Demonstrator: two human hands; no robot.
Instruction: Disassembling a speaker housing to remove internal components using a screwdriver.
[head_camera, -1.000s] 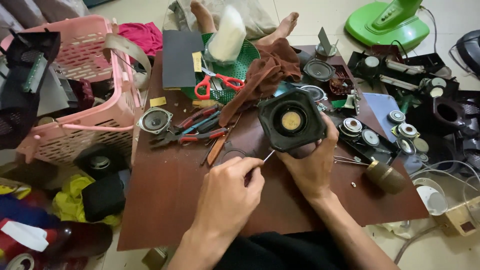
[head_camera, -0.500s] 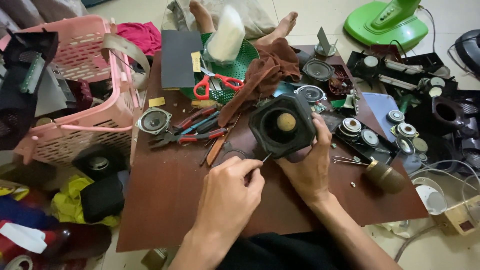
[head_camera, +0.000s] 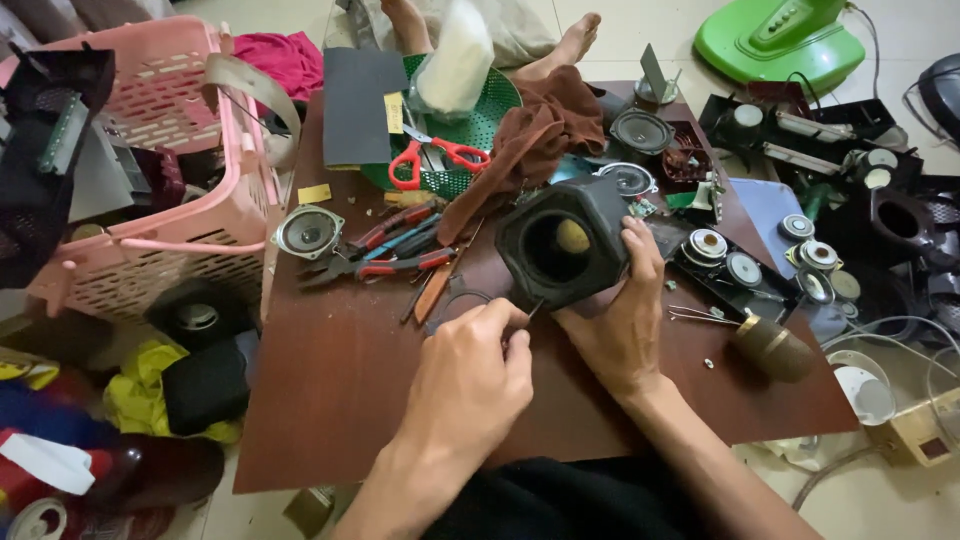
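Black plastic fills my right hand (head_camera: 618, 325): a speaker box (head_camera: 562, 243), tilted so its round opening faces me, with a pale yellowish dome showing inside. My fingers wrap its right side and my palm props it from below, just above the brown table (head_camera: 340, 400). My left hand (head_camera: 470, 385) is closed in a pinch on a thin tool (head_camera: 534, 309), whose tip touches the lower front edge of the box; I cannot tell what kind of tool it is.

Just left of the box lie red-handled pliers (head_camera: 385, 265) and a loose round speaker (head_camera: 308, 231) near the table's left edge. Behind them, red scissors (head_camera: 435, 158) rest on a green perforated tray (head_camera: 480, 125), and a brown cloth (head_camera: 545, 130) drapes beside it, reaching toward the box. To the right, several small round speaker drivers (head_camera: 728, 258) sit on a dark panel, and a brown cylinder (head_camera: 775, 348) lies near the table's right corner. A pink basket (head_camera: 170, 190) stands off the left side, touching the table edge.
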